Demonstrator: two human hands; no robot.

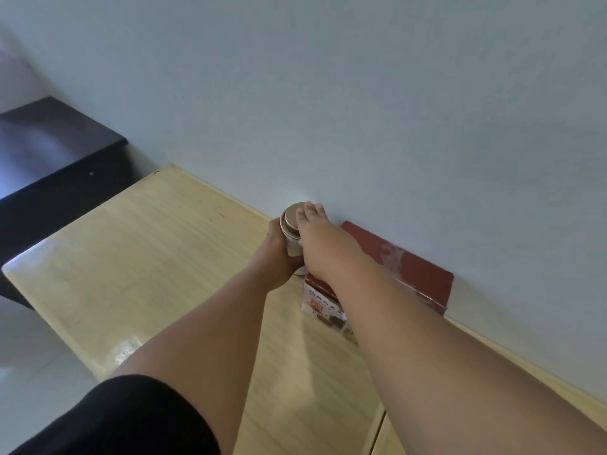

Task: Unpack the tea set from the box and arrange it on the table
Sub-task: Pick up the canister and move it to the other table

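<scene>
A small round tin with a gold lid (290, 221) stands on the light wooden table (147, 257), close to the wall. My left hand (277, 254) wraps its white body from the left. My right hand (323, 244) grips it from the right, fingers curled over the lid's far edge. Just to the right, the red tea set box (417, 274) leans against the wall; its printed white front (320, 305) shows below my right wrist, partly hidden by my forearm. The inside of the box is out of sight.
A pale wall (361, 110) runs along the table's far edge. A dark low cabinet (56, 149) stands beyond the table's left end. A seam in the tabletop (377, 428) shows at the bottom right. Pale floor (33, 356) lies at the left.
</scene>
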